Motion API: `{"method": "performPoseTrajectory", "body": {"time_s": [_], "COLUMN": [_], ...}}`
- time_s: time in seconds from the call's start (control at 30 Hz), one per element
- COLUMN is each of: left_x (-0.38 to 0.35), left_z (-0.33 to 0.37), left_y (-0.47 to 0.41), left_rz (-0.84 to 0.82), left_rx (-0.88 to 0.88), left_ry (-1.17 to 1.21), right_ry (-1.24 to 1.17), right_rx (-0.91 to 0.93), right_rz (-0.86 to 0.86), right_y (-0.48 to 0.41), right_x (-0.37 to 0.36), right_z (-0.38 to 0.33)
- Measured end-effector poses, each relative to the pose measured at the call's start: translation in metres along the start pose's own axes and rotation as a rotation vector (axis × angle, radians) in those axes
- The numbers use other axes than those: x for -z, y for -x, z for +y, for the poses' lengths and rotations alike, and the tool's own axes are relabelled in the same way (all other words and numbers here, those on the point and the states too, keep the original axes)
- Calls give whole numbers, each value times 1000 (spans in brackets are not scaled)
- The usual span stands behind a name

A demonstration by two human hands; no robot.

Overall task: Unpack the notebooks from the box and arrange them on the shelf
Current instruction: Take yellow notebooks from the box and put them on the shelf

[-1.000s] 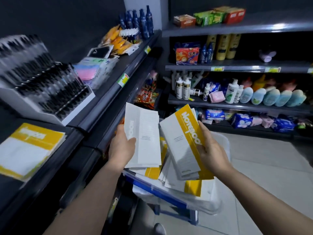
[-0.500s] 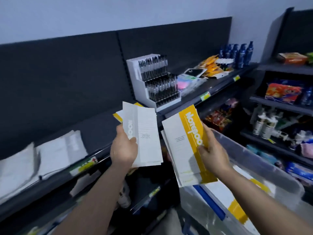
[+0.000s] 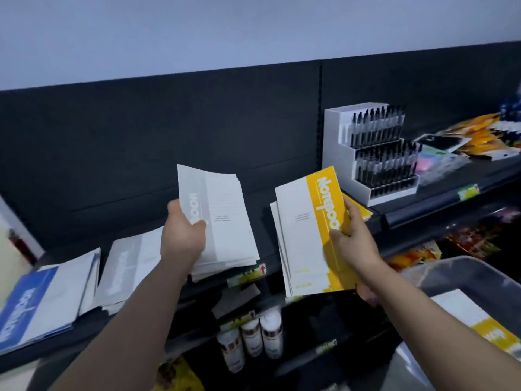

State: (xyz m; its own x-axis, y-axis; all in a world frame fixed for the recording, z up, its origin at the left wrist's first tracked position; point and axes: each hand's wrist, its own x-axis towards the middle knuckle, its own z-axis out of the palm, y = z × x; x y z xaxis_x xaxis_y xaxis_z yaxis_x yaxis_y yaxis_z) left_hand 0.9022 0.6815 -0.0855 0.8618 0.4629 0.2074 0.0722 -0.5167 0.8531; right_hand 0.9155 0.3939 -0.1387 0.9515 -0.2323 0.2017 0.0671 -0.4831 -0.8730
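My left hand (image 3: 183, 235) grips a small stack of grey-and-white notebooks (image 3: 225, 221), held over the dark shelf (image 3: 267, 249). My right hand (image 3: 349, 238) holds a stack of yellow-and-white notebooks (image 3: 304, 238) just in front of the shelf edge. On the shelf to the left lie a grey notebook pile (image 3: 127, 266) and a blue notebook pile (image 3: 42, 300). Part of a yellow notebook (image 3: 363, 211) lies on the shelf behind my right hand. The translucent box (image 3: 462, 275) at lower right holds more yellow notebooks (image 3: 476, 320).
A white pen display (image 3: 369, 153) stands on the shelf to the right, with coloured packets (image 3: 434, 162) and orange packs (image 3: 479, 131) beyond it. Small bottles (image 3: 253, 337) sit on the lower shelf under my hands. Price tags line the shelf edge.
The view has swung left from the box to the shelf. Both hands have carried their notebook stacks up towards the shelf, and the left stack now sits over the shelf surface.
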Motion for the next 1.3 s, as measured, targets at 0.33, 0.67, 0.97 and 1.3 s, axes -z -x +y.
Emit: {"method": "performPoseTrajectory", "body": {"time_s": [0.33,0.67,0.97,1.3], "left_x": [6,-11,-45,-59], "left_z": [4,17,15,11], "left_y": [-53,-65,-55,-50], "left_rz": [77,228,306,276], "left_rx": [13,55,98,133], "left_ry": [130,72,-28,-116], "right_ry": [-98,-171,404,906], "right_rx": [61,76,71,424], "right_rz": [-35,-381,-621,-636], "right_y": [-69,-132,-151,-145], "right_x": [-42,-73,-90,-98], "right_z": [-39,-25,-3,4]}}
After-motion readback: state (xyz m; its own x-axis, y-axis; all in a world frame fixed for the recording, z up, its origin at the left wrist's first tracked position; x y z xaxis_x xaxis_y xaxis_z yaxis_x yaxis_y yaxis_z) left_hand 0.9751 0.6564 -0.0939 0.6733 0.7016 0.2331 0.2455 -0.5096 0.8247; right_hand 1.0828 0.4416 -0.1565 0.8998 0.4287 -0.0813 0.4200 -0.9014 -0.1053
